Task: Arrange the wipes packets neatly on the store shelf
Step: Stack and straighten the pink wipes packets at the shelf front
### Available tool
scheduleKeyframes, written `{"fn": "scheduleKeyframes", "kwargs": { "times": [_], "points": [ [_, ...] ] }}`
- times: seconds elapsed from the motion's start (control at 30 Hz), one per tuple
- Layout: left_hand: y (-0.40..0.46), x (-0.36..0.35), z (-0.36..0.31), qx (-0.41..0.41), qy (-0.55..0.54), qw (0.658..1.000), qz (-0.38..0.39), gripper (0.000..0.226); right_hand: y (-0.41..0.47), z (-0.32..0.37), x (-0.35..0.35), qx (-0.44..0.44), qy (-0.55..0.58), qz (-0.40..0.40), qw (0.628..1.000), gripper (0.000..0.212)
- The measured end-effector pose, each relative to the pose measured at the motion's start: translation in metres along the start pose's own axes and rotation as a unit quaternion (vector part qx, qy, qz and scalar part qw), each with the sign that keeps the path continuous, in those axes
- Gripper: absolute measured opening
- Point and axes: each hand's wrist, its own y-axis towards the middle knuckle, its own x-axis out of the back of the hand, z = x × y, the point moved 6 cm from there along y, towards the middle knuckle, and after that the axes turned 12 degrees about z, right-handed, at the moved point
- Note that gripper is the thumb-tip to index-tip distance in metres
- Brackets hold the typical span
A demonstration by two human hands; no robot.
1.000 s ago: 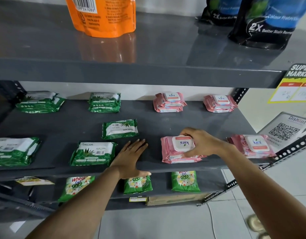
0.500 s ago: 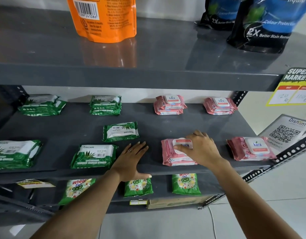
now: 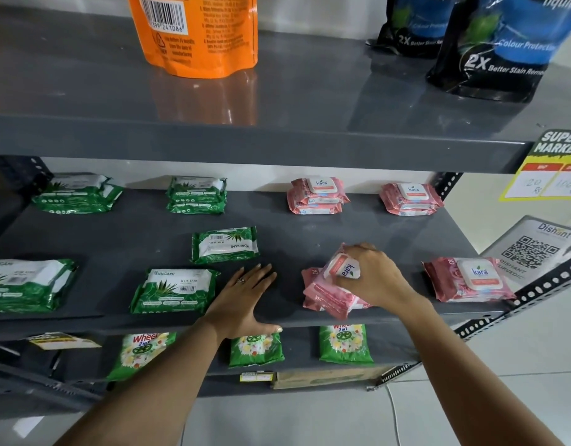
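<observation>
My right hand (image 3: 377, 275) grips a pink Kara wipes packet (image 3: 337, 284), tilted up off another pink packet (image 3: 310, 291) lying beneath it at the front of the grey middle shelf (image 3: 277, 233). My left hand (image 3: 242, 300) lies flat and open on the shelf's front edge, holding nothing. A single pink packet (image 3: 467, 280) sits to the right, and two pink stacks (image 3: 316, 196) (image 3: 411, 199) stand at the back. Green Origami packets lie left: one (image 3: 174, 289) beside my left hand, one (image 3: 224, 244) askew behind it, one (image 3: 27, 284) far left, two stacks (image 3: 197, 194) (image 3: 76, 193) at the back.
The top shelf (image 3: 277, 136) overhangs close above, carrying an orange pouch (image 3: 194, 33) and dark detergent pouches (image 3: 499, 46). Green Wheel sachets (image 3: 343, 344) stand on the lower shelf. A QR-code sign (image 3: 532, 249) and a price tag (image 3: 548, 175) hang at the right upright.
My right hand has closed around the top pink packet and tipped it up on edge off the one below. My left hand has stayed flat in place.
</observation>
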Motion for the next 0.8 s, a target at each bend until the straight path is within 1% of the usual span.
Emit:
{"fn": "scheduleKeyframes", "kwargs": {
  "times": [0.03, 0.07, 0.1, 0.17, 0.23, 0.3, 0.37, 0.4, 0.43, 0.5, 0.57, 0.63, 0.7, 0.8],
  "points": [
    [0.0, 0.0, 0.0, 0.001, -0.001, 1.0, 0.0, 0.113, -0.003, 0.0, 0.002, -0.032, 0.001, -0.045, 0.998, 0.05],
    [0.0, 0.0, 0.001, 0.001, -0.004, 1.0, -0.001, 0.113, -0.006, -0.001, 0.002, -0.067, -0.004, -0.073, 0.995, 0.048],
    [0.0, 0.0, 0.001, 0.002, -0.008, 1.0, -0.002, 0.113, -0.007, 0.0, -0.001, -0.097, -0.012, -0.081, 0.992, 0.049],
    [0.001, -0.001, 0.001, 0.003, -0.008, 1.0, 0.001, 0.114, -0.007, 0.001, -0.009, -0.12, -0.021, -0.071, 0.99, 0.05],
    [0.001, -0.002, 0.001, 0.007, -0.005, 1.0, 0.003, 0.115, -0.005, 0.003, -0.011, -0.109, -0.008, -0.048, 0.993, 0.045],
    [0.002, -0.002, 0.001, 0.011, 0.001, 1.0, 0.007, 0.115, -0.001, 0.003, -0.01, -0.08, 0.008, 0.011, 0.997, 0.041],
    [0.002, -0.003, 0.002, 0.012, 0.004, 1.0, 0.01, 0.115, 0.002, 0.001, -0.008, -0.04, 0.018, 0.081, 0.996, 0.053],
    [0.001, -0.003, 0.002, 0.011, 0.002, 1.0, 0.01, 0.115, 0.001, 0.0, -0.006, -0.024, 0.03, 0.104, 0.994, 0.06],
    [0.001, -0.003, 0.002, 0.009, 0.0, 1.0, 0.011, 0.115, 0.0, 0.0, -0.004, -0.015, 0.044, 0.105, 0.993, 0.063],
    [0.001, -0.003, 0.001, 0.011, -0.001, 1.0, 0.013, 0.115, -0.004, 0.0, 0.003, -0.029, 0.062, 0.048, 0.997, 0.06],
    [0.002, -0.002, 0.001, 0.015, 0.0, 1.0, 0.015, 0.116, -0.007, 0.003, 0.002, -0.082, 0.055, -0.005, 0.995, 0.067],
    [0.001, -0.001, 0.001, 0.015, 0.003, 1.0, 0.012, 0.116, -0.006, 0.006, -0.01, -0.128, 0.036, -0.013, 0.991, 0.077],
    [0.001, -0.002, 0.001, 0.013, 0.003, 1.0, 0.017, 0.116, -0.006, 0.007, -0.023, -0.143, 0.017, -0.013, 0.989, 0.08],
    [0.001, -0.003, 0.002, 0.017, 0.006, 1.0, 0.021, 0.115, -0.004, 0.009, -0.026, -0.1, 0.015, 0.0, 0.995, 0.073]
  ]
}}
